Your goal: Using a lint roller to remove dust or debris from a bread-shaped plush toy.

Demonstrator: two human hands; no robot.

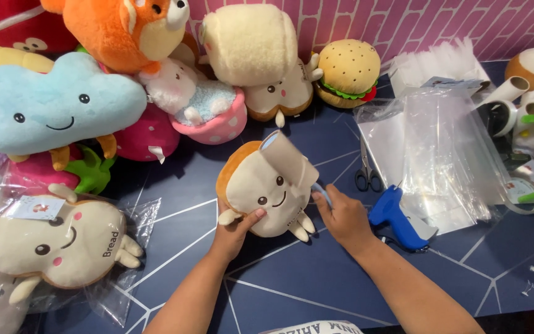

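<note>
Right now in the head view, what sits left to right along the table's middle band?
Bagged toast plush → left hand → toast plush in both hands → right hand → scissors → blue tagging gun → clear plastic bags.

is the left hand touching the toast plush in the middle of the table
Touching. The head view shows the left hand gripping the lower edge of the toast plush, its thumb pressed on the front.
</note>
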